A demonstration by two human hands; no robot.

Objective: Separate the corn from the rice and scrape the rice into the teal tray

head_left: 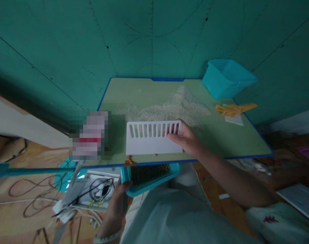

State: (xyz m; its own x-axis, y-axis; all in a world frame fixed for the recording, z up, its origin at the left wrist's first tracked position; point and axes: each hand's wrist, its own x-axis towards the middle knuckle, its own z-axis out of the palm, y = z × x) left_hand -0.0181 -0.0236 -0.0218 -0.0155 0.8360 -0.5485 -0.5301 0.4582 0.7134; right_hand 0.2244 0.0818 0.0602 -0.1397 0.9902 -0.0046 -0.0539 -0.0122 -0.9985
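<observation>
My right hand (187,139) grips the right end of a white plastic panel (154,145) with a row of slots along its far edge. The thumb lies on top and the fingers show through the slots. The panel rests on or just above the green table, in front of a spread heap of pale grains (179,105). Below the table's front edge, my left hand (120,196) is closed on the left end of a teal tray (154,190). Small dark grains (149,173) lie in this tray, and the tabletop hides its far side.
A teal bin (228,79) stands at the table's back right corner. Nearby lies an orange cloth or glove (233,110) on a white sheet (235,119). Small orange scraps (129,162) sit at the front edge. Cables (100,189) and a box clutter the floor at left.
</observation>
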